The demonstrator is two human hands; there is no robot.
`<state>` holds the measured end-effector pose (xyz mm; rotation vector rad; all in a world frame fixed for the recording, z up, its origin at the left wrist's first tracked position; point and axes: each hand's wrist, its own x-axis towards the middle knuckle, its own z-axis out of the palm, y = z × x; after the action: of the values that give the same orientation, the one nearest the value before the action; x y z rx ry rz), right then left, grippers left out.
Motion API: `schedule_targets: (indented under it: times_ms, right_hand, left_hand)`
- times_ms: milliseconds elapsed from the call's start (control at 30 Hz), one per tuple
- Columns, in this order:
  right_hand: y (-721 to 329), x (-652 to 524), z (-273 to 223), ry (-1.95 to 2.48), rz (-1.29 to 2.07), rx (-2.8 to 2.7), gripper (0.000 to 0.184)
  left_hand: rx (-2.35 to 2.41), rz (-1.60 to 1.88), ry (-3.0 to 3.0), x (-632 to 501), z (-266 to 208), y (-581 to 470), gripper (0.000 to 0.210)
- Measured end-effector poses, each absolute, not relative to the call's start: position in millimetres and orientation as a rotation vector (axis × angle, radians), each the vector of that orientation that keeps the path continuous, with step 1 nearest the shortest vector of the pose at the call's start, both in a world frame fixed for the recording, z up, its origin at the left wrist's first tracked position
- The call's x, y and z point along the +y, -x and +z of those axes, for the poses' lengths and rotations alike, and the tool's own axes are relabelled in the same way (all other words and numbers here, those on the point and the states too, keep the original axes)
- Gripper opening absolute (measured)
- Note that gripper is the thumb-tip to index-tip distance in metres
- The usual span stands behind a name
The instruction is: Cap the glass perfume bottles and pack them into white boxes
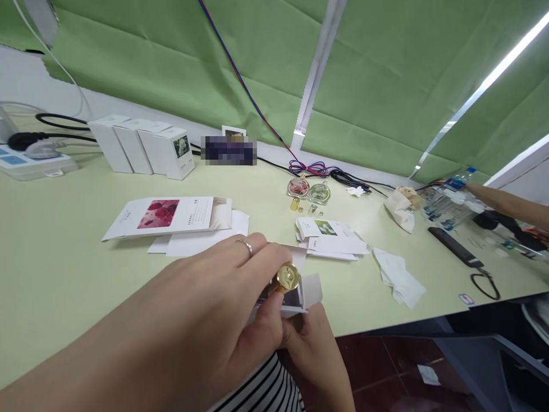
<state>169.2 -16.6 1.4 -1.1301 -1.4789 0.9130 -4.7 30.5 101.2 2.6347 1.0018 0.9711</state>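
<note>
A gold-capped bottle [286, 278] stands partly inside an open white carton [312, 289], its cap facing up toward me. My left hand [244, 274], with a ring on one finger, pinches the bottle just below the cap between thumb and fingers. From below, my right hand [315, 343] grips the carton, whose flap sticks out to the right. Most of the bottle and carton is hidden by my hands. Beyond them lie an opened white box with a red flower picture [158, 214] and one with a green-and-white flower picture [326, 228].
Two round glass bottles, one pink [298, 187] and one green [319, 193], lie near small caps. White boxes [141, 146] stand at the back left beside a power strip [38, 166]. Tissue [398, 276] and a black phone-like device [454, 247] are right. Another person's arm [510, 203] reaches in.
</note>
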Motion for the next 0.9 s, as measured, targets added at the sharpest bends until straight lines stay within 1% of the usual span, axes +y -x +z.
schedule_targets:
  times_ms: [100, 233, 367, 500, 667, 800, 900]
  right_hand:
    - [-168.9, -16.9, 2.1, 1.162, 0.896, -1.483, 0.031]
    - [-169.1, -17.5, 0.6, 1.162, 0.856, -1.503, 0.031]
    - [-169.5, -16.7, -1.9, 1.12, 0.852, -1.507, 0.035]
    - [-169.1, -16.5, -1.1, 1.136, 0.849, -1.512, 0.032]
    - [-168.9, -17.0, -1.3, 1.114, 0.866, -1.516, 0.034]
    - [-169.5, -16.2, -4.4, 1.135, 0.849, -1.52, 0.035]
    - [-169.3, -15.7, -5.5, 1.138, 0.861, -1.508, 0.039]
  left_hand:
    - [0.884, 0.865, -2.858, 33.0, 105.8, 1.0, 0.026]
    - [0.862, 0.785, -2.869, 34.6, 112.2, -3.3, 0.024]
    - [0.93, 0.811, -2.875, 33.3, 110.2, -3.7, 0.026]
    - [1.002, 0.877, -2.952, 27.4, 102.6, -1.2, 0.025]
    - [1.01, 0.919, -3.114, 23.2, 99.6, -2.4, 0.029]
    - [0.851, 0.862, -3.281, 27.2, 103.7, -5.6, 0.035]
    - [0.702, 0.753, -3.257, 30.9, 105.2, -5.8, 0.037]
